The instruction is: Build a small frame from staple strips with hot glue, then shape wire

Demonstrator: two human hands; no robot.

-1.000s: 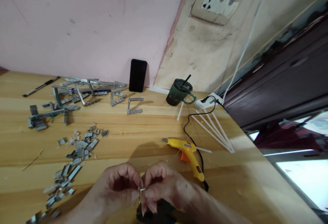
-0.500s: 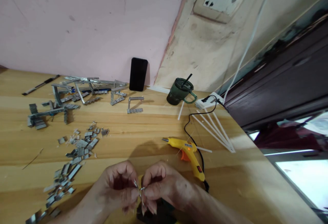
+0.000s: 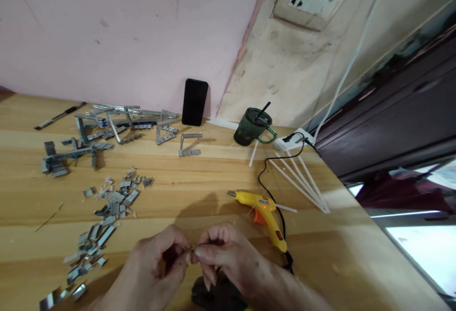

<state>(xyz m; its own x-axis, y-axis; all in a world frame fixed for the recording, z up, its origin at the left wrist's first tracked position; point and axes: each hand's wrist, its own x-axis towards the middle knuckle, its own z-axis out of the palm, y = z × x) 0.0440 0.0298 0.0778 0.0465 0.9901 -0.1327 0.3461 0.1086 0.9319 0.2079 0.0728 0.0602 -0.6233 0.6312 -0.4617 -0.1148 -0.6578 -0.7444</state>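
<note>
Head view — left hand (image 3: 153, 263) has shifted its pinch upward; the small, thin, metal-looking piece (image 3: 191, 248) seems regripped, handling unfinished. Piece sits between both hands' fingertips, right hand (image 3: 230, 254) pinching too — yellow plastic glue gun (image 3: 265, 216) lies apart, rightward, ungrasped.

Left grip (image 3: 154, 264) and right grip (image 3: 230, 257) pinch close together

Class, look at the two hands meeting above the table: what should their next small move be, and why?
Probably a slight loosening of the right hand, with the left hand holding the tiny piece steady. Both hands pinch in around it and hide most of it, so easing one grip might show how it sits.
</note>
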